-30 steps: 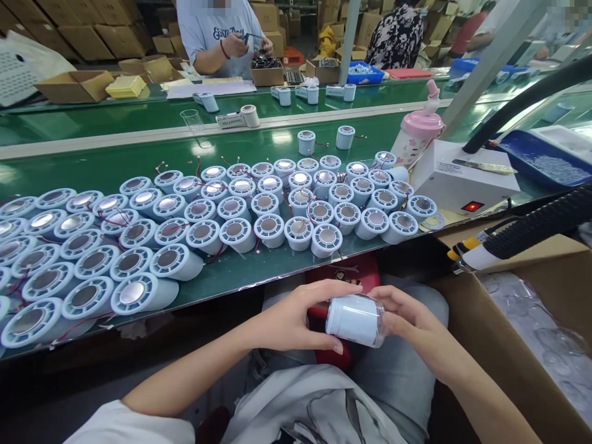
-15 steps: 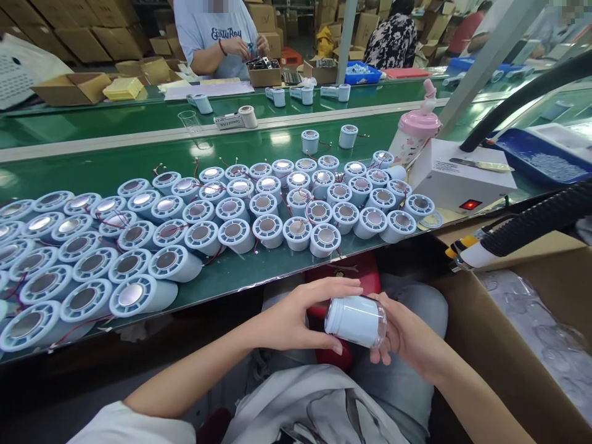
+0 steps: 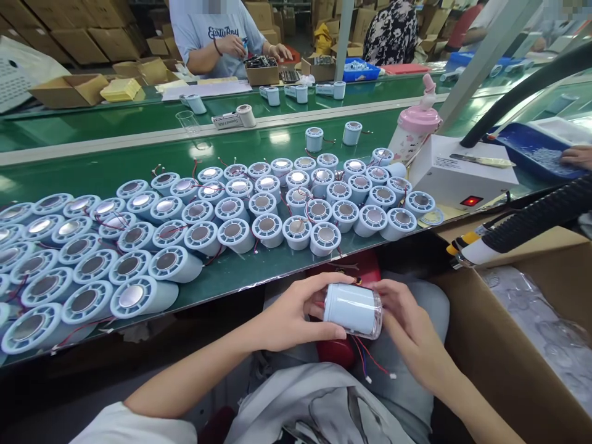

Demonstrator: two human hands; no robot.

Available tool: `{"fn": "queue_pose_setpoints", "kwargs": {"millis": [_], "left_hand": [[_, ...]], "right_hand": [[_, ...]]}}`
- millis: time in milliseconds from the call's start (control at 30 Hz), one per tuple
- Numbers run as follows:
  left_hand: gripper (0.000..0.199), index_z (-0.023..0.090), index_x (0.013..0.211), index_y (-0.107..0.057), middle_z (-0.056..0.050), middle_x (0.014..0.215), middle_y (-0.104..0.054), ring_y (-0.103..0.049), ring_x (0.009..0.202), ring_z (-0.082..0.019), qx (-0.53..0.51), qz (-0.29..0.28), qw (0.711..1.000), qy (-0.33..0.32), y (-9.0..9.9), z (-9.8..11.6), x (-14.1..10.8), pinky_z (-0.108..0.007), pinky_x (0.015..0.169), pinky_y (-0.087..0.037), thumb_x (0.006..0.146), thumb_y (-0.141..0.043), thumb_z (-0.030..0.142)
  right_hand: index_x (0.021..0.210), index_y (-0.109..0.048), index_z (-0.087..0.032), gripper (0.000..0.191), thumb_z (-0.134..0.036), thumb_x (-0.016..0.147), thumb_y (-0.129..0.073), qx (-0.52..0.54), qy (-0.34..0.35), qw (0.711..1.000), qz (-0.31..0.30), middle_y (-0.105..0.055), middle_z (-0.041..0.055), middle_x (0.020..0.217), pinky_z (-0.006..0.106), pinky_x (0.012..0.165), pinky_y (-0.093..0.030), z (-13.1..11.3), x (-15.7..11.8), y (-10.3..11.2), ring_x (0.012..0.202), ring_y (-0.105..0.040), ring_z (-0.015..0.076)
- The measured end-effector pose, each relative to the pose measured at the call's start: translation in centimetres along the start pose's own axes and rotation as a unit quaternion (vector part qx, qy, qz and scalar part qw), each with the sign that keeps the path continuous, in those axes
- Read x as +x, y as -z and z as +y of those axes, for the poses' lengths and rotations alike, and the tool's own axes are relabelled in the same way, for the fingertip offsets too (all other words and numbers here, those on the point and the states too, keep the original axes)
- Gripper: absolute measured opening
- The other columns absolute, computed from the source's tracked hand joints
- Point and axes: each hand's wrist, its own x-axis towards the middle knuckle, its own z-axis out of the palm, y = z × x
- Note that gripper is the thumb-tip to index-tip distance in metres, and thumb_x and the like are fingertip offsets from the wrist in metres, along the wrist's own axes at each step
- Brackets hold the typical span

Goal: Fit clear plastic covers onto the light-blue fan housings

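My left hand (image 3: 296, 311) is wrapped around a light blue cylindrical housing (image 3: 349, 305), thumb below and fingers over the top. A clear plastic cover (image 3: 377, 316) encloses the housing and sticks out past its right end. There my right hand (image 3: 411, 320) grips the cover, its fingers partly hidden behind it. Thin wires (image 3: 363, 357) in red and blue, tipped with small white connectors, dangle below the housing over my lap. Ahead on the green bench stand rows of similar light blue housings (image 3: 231, 231), each showing a round metal disc on top and thin wires.
A white box with a lit red switch (image 3: 472, 200) and a pink-lidded cup (image 3: 416, 126) stand at the bench's right. Below is a carton of clear plastic parts (image 3: 527, 308), near a black hose (image 3: 522, 225). Across the bench a co-worker (image 3: 217, 43) handles parts; another hand (image 3: 578, 157) reaches a blue tray.
The housing has turned slightly in my hands, and its wires now hang below. My right hand has shifted its fingers. A co-worker's hand has appeared at the blue tray.
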Motion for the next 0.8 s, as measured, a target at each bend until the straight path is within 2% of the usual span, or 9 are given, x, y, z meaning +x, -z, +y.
{"fn": "queue_pose_setpoints", "kwargs": {"millis": [67,133,267,367,467,600,667,733,800], "left_hand": [[0.062,0.023,0.131,-0.048,-0.009,0.118,-0.059,-0.062,0.099,-0.021,-0.027,-0.007,0.999,0.02,-0.1,-0.1,0.1,-0.033,0.084,-0.054,0.075,-0.075,0.029],[0.064,0.022,0.133,-0.047,-0.01,0.116,-0.06,-0.063,0.096,-0.022,-0.035,-0.017,0.999,0.032,0.0,-0.1,0.2,-0.033,0.08,-0.054,0.076,-0.073,0.035],[0.071,0.026,0.137,-0.048,-0.01,0.133,-0.053,-0.055,0.117,-0.027,0.027,-0.041,0.999,-0.009,0.4,0.5,0.1,-0.037,0.095,-0.049,0.072,-0.078,0.032],[0.069,0.03,0.138,-0.047,-0.008,0.143,-0.046,-0.046,0.13,-0.026,0.026,-0.06,0.997,-0.037,0.6,0.7,-0.1,-0.036,0.104,-0.045,0.075,-0.075,0.022],[0.069,0.03,0.141,-0.043,-0.007,0.142,-0.048,-0.05,0.126,-0.024,-0.011,-0.074,0.997,-0.006,0.5,0.3,0.0,-0.036,0.105,-0.044,0.078,-0.072,0.018],[0.075,0.032,0.146,-0.032,-0.006,0.139,-0.051,-0.055,0.119,-0.022,-0.052,-0.089,0.994,0.043,-0.1,-0.6,0.2,-0.034,0.1,-0.046,0.081,-0.069,0.021],[0.071,0.032,0.148,-0.028,-0.005,0.134,-0.055,-0.058,0.113,-0.02,-0.052,-0.074,0.993,0.078,-0.3,-0.7,0.0,-0.031,0.096,-0.047,0.086,-0.063,0.029],[0.064,0.031,0.146,-0.031,-0.005,0.127,-0.06,-0.061,0.102,-0.02,-0.03,-0.047,0.99,0.133,0.1,-0.9,-0.3,-0.028,0.084,-0.051,0.089,-0.057,0.041],[0.06,0.028,0.138,-0.044,-0.006,0.12,-0.064,-0.063,0.093,-0.022,0.025,-0.021,0.987,0.159,1.3,-1.2,0.3,-0.027,0.072,-0.052,0.084,-0.058,0.05]], "right_hand": [[0.13,-0.044,-0.031,0.044,-0.01,0.092,-0.049,-0.107,0.176,0.979,0.005,-0.039,0.0068,0.148,0.042,0.105,-0.044,0.0,-0.3,0.4,0.132,-0.044,0.0237],[0.132,-0.045,-0.036,0.055,-0.004,0.089,-0.053,-0.134,0.232,0.963,-0.038,-0.035,0.0024,0.152,0.041,0.111,-0.038,-0.1,-0.4,0.7,0.138,-0.035,0.0226],[0.132,-0.05,-0.036,0.051,-0.025,0.086,-0.069,0.061,0.048,0.994,-0.081,-0.054,0.0037,0.137,0.032,0.098,-0.05,-0.6,-0.6,0.8,0.123,-0.054,0.0221],[0.128,-0.056,-0.036,0.047,-0.033,0.084,-0.072,0.202,-0.038,0.976,-0.079,-0.067,0.0027,0.117,0.026,0.078,-0.057,-0.8,-0.7,0.8,0.094,-0.068,0.0188],[0.12,-0.065,-0.035,0.043,-0.022,0.079,-0.075,0.194,-0.05,0.976,-0.082,-0.072,-0.0015,0.09,0.02,0.063,-0.055,-0.6,-0.8,1.1,0.065,-0.065,0.0122],[0.122,-0.065,-0.032,0.045,-0.022,0.079,-0.075,0.159,-0.077,0.981,-0.077,-0.068,-0.0044,0.067,0.021,0.064,-0.053,-0.1,-0.6,0.8,0.063,-0.062,0.013],[0.128,-0.06,-0.03,0.05,-0.033,0.08,-0.075,0.189,-0.088,0.974,-0.085,-0.071,-0.0019,0.079,0.024,0.076,-0.053,-0.2,-0.5,0.3,0.079,-0.066,0.0166],[0.133,-0.055,-0.029,0.059,-0.049,0.08,-0.071,0.205,-0.078,0.969,-0.11,-0.071,0.0029,0.105,0.031,0.085,-0.052,-0.2,-0.3,0.1,0.095,-0.065,0.0217],[0.133,-0.056,-0.028,0.062,-0.061,0.081,-0.063,0.112,-0.064,0.987,-0.092,-0.068,0.0055,0.114,0.033,0.081,-0.054,0.5,-0.1,1.4,0.094,-0.067,0.0233]]}}
